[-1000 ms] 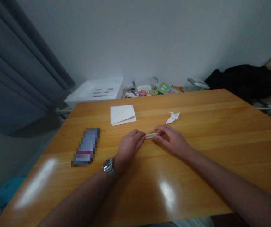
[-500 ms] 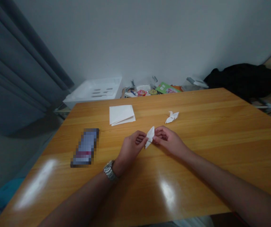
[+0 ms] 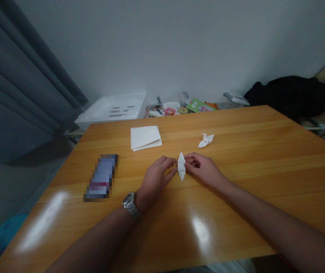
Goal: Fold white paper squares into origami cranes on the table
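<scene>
A small piece of folded white paper point(image 3: 181, 167), a narrow diamond with a crease across its lower part, stands upright between my two hands. My left hand point(image 3: 156, 176), with a silver watch on the wrist, has its thumb and fingertips at the paper's left edge. On the other side, my right hand point(image 3: 203, 168) pinches the right edge between thumb and curled fingers. A finished-looking origami bird point(image 3: 206, 140) of white paper lies beyond my right hand.
A stack of white paper sheets point(image 3: 145, 138) lies at the back left of the wooden table point(image 3: 250, 159). Left of my hands is a phone point(image 3: 102, 177), blurred out. Behind the table are a white plastic tray point(image 3: 117, 108), assorted small items and a black cloth point(image 3: 290, 96).
The folded paper has turned from a slant to nearly vertical. My left thumb and fingers have shifted from over its face to its left edge. My right hand has hardly moved.
</scene>
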Demonstrator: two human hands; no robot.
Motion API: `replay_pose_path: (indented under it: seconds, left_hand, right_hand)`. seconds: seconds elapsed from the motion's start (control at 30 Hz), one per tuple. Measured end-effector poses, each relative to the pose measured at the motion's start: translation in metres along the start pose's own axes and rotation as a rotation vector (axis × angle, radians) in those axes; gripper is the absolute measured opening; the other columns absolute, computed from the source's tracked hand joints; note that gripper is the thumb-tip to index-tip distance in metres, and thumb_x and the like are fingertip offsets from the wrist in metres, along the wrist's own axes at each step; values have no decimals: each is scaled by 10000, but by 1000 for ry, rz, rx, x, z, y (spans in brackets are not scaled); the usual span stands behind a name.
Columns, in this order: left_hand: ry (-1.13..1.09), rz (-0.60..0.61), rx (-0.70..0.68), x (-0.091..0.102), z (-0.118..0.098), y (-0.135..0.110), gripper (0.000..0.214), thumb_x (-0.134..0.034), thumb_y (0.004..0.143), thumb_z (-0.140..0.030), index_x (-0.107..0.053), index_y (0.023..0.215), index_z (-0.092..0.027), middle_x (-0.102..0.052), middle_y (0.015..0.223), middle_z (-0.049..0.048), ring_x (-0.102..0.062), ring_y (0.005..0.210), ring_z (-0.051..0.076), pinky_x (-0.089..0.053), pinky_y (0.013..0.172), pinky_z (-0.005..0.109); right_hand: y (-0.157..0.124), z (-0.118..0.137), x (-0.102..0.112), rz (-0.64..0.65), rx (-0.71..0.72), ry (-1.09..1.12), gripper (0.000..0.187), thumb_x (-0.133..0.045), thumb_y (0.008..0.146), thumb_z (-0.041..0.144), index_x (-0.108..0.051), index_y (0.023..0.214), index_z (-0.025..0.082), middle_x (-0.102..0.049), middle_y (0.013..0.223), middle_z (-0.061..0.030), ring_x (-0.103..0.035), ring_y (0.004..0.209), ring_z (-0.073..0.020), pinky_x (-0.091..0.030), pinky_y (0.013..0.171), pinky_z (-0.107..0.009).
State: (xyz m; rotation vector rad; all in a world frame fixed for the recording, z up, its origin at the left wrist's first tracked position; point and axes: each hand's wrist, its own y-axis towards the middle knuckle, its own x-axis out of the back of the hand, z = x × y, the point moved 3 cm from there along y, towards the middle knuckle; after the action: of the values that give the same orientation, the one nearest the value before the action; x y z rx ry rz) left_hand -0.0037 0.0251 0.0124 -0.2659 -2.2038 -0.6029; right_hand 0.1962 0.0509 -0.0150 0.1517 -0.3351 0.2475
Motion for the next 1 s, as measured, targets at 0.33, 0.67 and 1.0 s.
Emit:
replay_pose_path:
  seconds: [0.33,0.67,1.0]
  left_hand:
    - [243,141,-215,-4,-6,-3,255,-540,1003,-328,-698,1181,-235,-657,1056,63,-609,913,195,-506,808,336]
    - [270,178,-243,-4,-8,-3,282,-511,1011,-316,-699,1200,-224,-653,1122,92,-600,997,227,-511,886,383]
    - [209,161,-228,-7,-4,-5,286,-504,1008,-285,-688,1215,-212,-653,1192,95,-601,1072,236,-512,947,398]
  right_hand:
    - [-1,12,3,-25,97,-220,196,-598,863,187,-707,1027,194,-737,870,-32,-666,750,-170,-494,682,-277]
    - [1,12,4,8,216,-381,147,-638,887,186,-733,998,206,-685,930,-64,-639,820,-194,-497,729,-311]
    - [0,12,9,19,254,-473,168,-732,871,320,-733,1000,213,-684,975,-69,-628,943,-237,-483,847,-370]
